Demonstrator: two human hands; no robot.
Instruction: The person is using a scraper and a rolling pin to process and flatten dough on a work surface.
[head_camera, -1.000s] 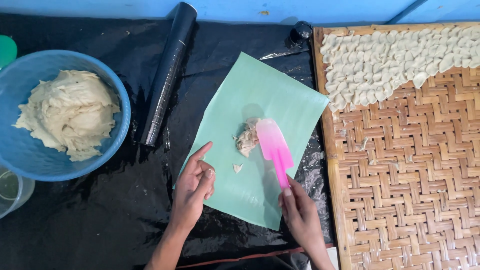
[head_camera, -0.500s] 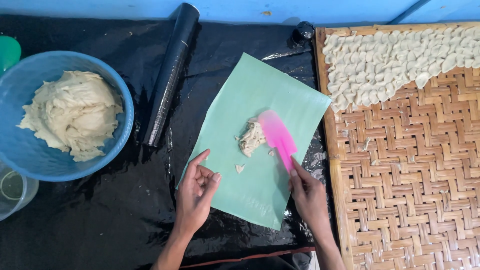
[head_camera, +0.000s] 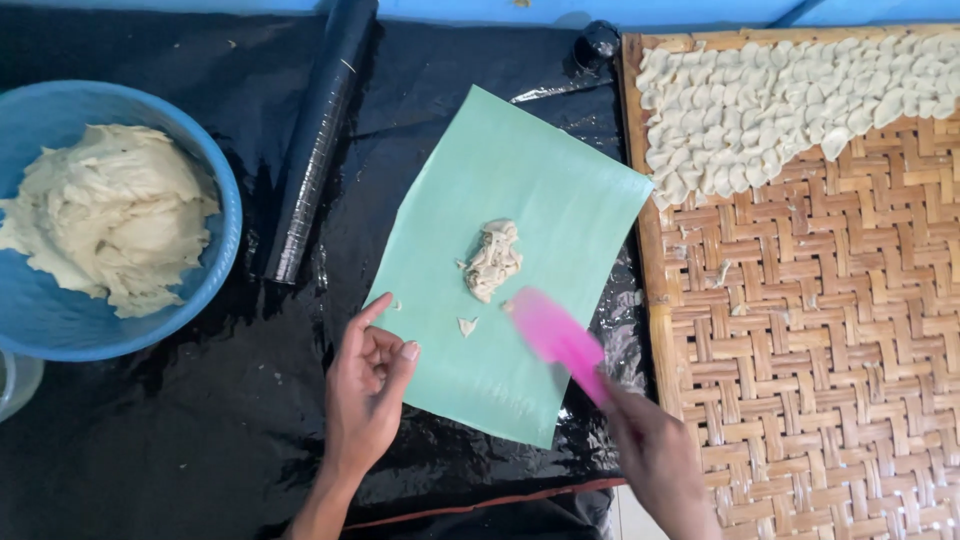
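While resting on the pale green rectangular plastic sheet (head_camera: 520, 200):
Left hand (head_camera: 368, 395): loosely curled, empty, on sheet's edge.
Right hand (head_camera: 655, 455): grasping flat pink plastic scraper (head_camera: 558, 340), beside small shredded dough lump (head_camera: 492, 258).

Left hand (head_camera: 368, 395) palm-down, fingers loosely curled, forefinger stretched forward, thumb tucked alongside; forearm running down to the lower edge. Right hand (head_camera: 655, 455) lower right, blurred, fingers closed in a grip, wrist angled up and leftward. Hands well apart.

Black plastic-covered surface (head_camera: 180, 440) (glossy, wrinkled) — blue bowl (head_camera: 215, 200), black roll (head_camera: 318, 140), green sheet (head_camera: 540, 200), woven tray (head_camera: 800, 350).
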